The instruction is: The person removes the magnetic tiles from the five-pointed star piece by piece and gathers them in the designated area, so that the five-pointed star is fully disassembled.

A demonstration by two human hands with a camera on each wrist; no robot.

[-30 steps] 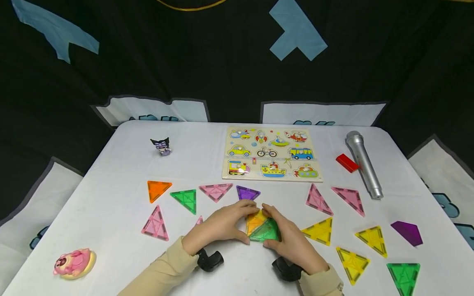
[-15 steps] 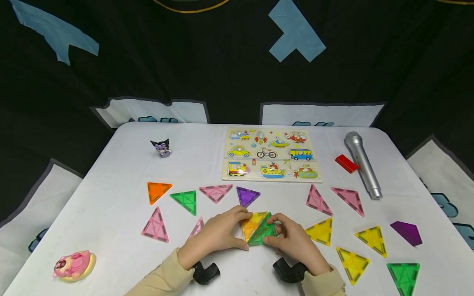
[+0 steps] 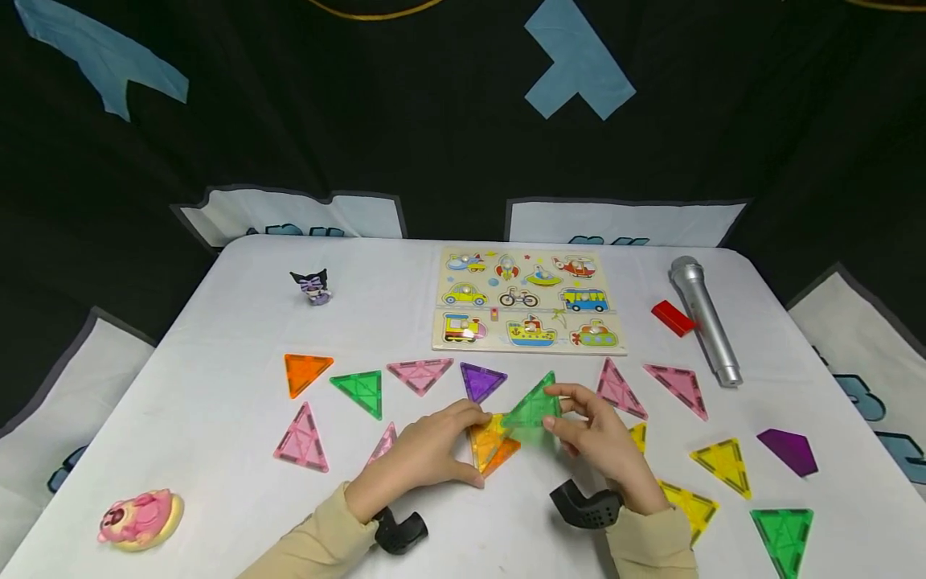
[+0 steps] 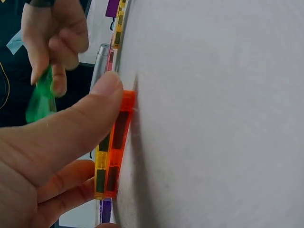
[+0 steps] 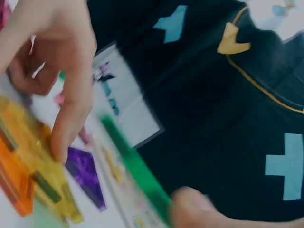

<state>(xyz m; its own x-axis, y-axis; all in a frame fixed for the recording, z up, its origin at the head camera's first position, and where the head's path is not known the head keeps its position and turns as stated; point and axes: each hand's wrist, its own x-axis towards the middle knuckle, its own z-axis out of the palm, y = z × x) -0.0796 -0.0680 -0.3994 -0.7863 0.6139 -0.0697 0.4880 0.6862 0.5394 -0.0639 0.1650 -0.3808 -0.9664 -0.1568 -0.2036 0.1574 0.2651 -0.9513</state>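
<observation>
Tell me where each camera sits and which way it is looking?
Head: worn on the head, looks forward and down at the table; both hands and sleeves show, left hand on the orange and yellow tiles, right hand lifting the green triangle.
Left wrist: sits low by the left hand, looks sideways along the tabletop; its thumb presses the orange and yellow tiles.
Right wrist: looks past the right hand's blurred fingers toward the dark backdrop.
Shared: all three show the green triangle and the stacked tiles.
</observation>
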